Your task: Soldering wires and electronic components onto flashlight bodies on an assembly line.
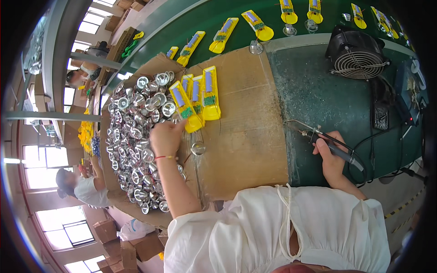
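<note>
My left hand [166, 139] is closed, its fingertips drawn together by the edge of a heap of silvery reflector cups [132, 132]. What it pinches, if anything, is hidden. Against those fingertips, or just beyond them, lies a yellow plastic housing [195, 125] with a purple cylindrical cell and a green circuit board; several similar housings lie beside it on the cardboard. One loose reflector cup [198, 148] rests to the right of my left wrist. On the right, my right hand [332, 152] is wrapped round a soldering iron [348, 157], its metal front end pointing left over the green mat.
Cardboard [246, 127] covers the bench's middle. A black fan [357, 57] stands at the back right near a blue soldering station [409, 95]; a black cable loops by my right hand. More yellow housings [224, 34] line the green far strip. Other people sit at left.
</note>
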`<state>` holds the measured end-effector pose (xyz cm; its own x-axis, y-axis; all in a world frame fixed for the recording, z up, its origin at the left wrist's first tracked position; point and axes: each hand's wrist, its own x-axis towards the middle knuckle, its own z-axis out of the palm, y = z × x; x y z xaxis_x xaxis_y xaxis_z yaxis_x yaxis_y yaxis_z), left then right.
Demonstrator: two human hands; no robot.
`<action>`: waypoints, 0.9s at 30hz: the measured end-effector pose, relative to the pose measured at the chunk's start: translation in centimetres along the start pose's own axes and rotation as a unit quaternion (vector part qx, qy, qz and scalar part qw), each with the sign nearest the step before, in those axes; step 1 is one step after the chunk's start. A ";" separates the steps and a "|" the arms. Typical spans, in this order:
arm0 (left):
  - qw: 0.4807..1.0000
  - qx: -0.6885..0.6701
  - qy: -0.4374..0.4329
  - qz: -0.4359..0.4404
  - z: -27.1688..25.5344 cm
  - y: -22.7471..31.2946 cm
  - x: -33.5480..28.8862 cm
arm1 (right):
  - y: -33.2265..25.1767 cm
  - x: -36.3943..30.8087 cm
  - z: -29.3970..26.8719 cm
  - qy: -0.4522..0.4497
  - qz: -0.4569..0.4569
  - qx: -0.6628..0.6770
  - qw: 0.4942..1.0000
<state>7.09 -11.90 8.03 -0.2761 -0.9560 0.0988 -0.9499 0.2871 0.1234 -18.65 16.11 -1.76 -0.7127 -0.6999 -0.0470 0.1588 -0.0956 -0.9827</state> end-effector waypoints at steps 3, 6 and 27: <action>0.986 -0.159 -0.038 -0.040 2.9 -0.4 -1.5 | 0.4 0.1 0.2 -0.004 -0.012 -0.006 1.000; 0.953 -0.295 0.020 -0.071 3.0 0.3 -3.8 | 0.4 -0.1 0.4 -0.006 -0.027 -0.010 1.000; 0.990 -0.054 0.083 0.096 7.2 1.7 -10.3 | 0.1 -1.2 0.1 0.005 -0.067 -0.039 0.997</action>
<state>7.26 -2.02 0.13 -0.4138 -0.8629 0.2901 -0.8588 0.4757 0.1900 -17.73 16.83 -1.81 -0.7307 -0.6774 0.0845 0.0077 -0.1320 -0.9912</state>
